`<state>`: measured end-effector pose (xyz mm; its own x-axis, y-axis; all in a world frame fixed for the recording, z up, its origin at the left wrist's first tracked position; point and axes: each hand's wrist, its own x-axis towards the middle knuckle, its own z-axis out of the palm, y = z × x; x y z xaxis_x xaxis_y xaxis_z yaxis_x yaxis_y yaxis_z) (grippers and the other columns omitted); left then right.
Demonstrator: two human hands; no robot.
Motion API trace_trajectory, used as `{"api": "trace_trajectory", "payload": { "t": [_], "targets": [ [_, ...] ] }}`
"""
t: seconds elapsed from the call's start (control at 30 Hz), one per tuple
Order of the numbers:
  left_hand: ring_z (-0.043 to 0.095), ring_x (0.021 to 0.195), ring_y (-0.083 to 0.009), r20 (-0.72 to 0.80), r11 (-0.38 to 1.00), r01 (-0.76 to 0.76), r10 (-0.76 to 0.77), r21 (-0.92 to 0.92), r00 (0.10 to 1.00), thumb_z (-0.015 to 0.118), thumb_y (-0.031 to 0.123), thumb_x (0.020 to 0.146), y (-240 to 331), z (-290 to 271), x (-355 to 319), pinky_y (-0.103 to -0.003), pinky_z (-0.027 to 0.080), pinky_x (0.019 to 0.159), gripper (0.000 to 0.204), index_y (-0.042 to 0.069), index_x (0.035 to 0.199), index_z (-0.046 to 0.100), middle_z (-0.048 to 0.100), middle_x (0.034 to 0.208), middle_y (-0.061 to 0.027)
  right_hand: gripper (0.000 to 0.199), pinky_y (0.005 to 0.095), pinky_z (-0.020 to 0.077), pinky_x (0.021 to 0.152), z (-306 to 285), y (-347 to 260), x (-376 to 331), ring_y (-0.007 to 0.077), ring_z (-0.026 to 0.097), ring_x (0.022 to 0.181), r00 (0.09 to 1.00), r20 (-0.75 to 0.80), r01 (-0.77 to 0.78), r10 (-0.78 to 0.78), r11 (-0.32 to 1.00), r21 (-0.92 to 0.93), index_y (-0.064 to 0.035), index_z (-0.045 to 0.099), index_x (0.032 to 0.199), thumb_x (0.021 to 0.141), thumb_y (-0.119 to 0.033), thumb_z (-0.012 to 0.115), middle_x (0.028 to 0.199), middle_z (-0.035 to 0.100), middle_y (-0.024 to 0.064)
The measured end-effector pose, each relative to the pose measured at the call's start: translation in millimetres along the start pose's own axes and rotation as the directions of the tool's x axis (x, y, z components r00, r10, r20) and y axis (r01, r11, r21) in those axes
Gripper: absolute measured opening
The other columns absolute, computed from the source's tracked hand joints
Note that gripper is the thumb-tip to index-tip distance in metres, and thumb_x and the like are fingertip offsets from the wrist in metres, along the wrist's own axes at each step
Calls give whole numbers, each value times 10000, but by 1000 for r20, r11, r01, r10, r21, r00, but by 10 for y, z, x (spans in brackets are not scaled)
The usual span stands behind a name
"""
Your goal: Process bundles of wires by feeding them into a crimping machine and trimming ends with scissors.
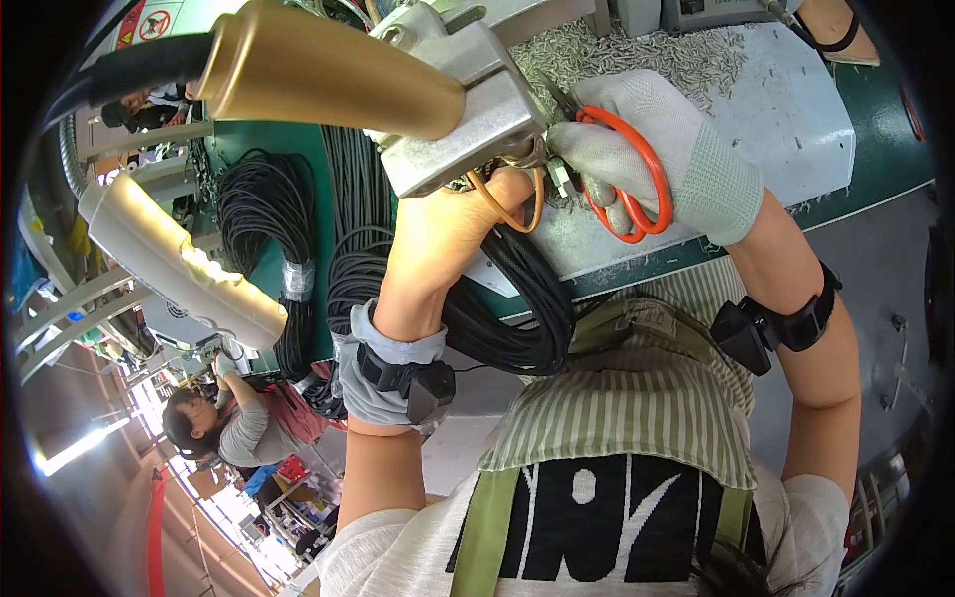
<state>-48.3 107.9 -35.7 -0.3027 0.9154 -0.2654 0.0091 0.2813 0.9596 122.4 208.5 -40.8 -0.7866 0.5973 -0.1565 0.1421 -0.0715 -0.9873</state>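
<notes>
My right hand (662, 149), in a pale knitted glove, is closed around red-handled scissors (652, 164). Their dark blades (559, 97) point up and to the left. A small metal connector piece (560, 179) shows by the gloved fingertips, between the two hands. My bare left hand (443, 224) reaches under a metal block (468, 129), which hides most of its fingers. Its bent thumb lies beside an orange loop (537, 204), and the hand looks closed, but what it grips cannot be made out.
A gold cylinder (338, 75) on the block overhangs my left hand. Many small metal pieces (637, 60) are heaped on the white board (786, 129). Black cable coils (264, 209) lie on the green bench at left, near a tubular lamp (179, 259). Another person (249, 418) works further left.
</notes>
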Motion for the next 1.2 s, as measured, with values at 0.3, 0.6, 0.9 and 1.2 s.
{"api": "trace_trajectory", "payload": {
  "t": [0.3,0.6,0.9,1.2],
  "targets": [
    [558,643,-98,78,988,66,-77,137,994,655,99,784,80,-44,-51,-244,459,595,103,6,806,617,611,736,-39,301,256,406,389,0,-51,-78,124,537,420,1000,16,17,-17,1000,-5,18,514,680,855,-223,558,507,537,67],
    [557,665,-154,-195,872,-9,-100,-489,976,517,113,919,-142,-81,-587,-342,522,696,153,-8,830,548,571,770,-66,206,229,367,411,-23,11,-750,98,497,430,922,-189,295,-337,930,-220,14,553,824,881,-183,533,528,521,31],
    [540,809,-144,168,505,223,-153,-834,974,471,169,954,-262,-47,-1122,-383,499,858,177,17,868,504,508,827,-34,176,313,442,495,890,-336,-1239,206,571,517,930,83,306,-359,630,-714,-74,623,917,750,-99,672,612,547,74],
    [559,864,-165,157,591,253,-209,-766,965,483,184,953,-284,-77,-1456,-376,483,908,172,23,895,500,529,880,-36,253,354,438,497,1340,-82,-1271,239,575,539,873,130,360,-470,440,-823,-114,607,937,714,-165,713,607,561,64]
  ]
}}
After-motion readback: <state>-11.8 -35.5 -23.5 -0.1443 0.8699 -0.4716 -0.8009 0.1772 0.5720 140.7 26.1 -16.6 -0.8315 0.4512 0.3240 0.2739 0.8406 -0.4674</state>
